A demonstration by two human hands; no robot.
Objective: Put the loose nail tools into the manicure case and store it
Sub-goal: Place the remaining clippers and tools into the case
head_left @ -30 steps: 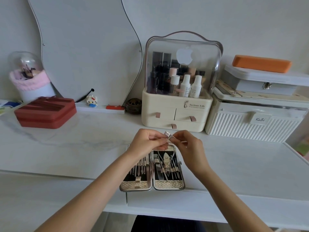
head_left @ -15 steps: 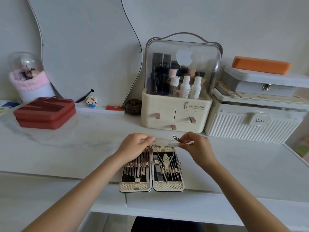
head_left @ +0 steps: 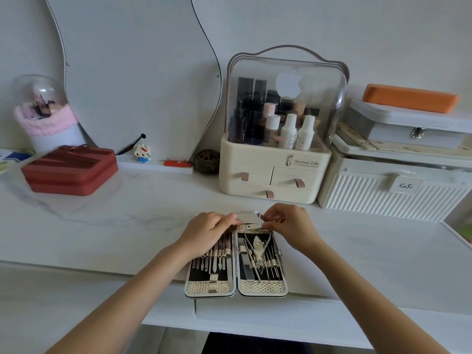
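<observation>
The manicure case (head_left: pixel 236 287) lies open flat near the front edge of the white table, both halves filled with metal nail tools under woven straps. My right hand (head_left: pixel 290 227) pinches a small silver nail clipper (head_left: pixel 257 215) just above the far end of the case's right half. My left hand (head_left: pixel 210 232) rests over the top of the left half, its fingertips touching the clipper's left end. The upper ends of the left-half tools are hidden under that hand.
A cream cosmetics organiser (head_left: pixel 277 172) with small drawers stands right behind the case. A white ribbed box (head_left: pixel 390 192) with a grey box and an orange pouch (head_left: pixel 410 98) sits at right. A red zip case (head_left: pixel 70 171) lies at left.
Both hands have come down and apart from a raised pinch, bringing the clipper lower, close to the top edge of the case. The case has not moved.
</observation>
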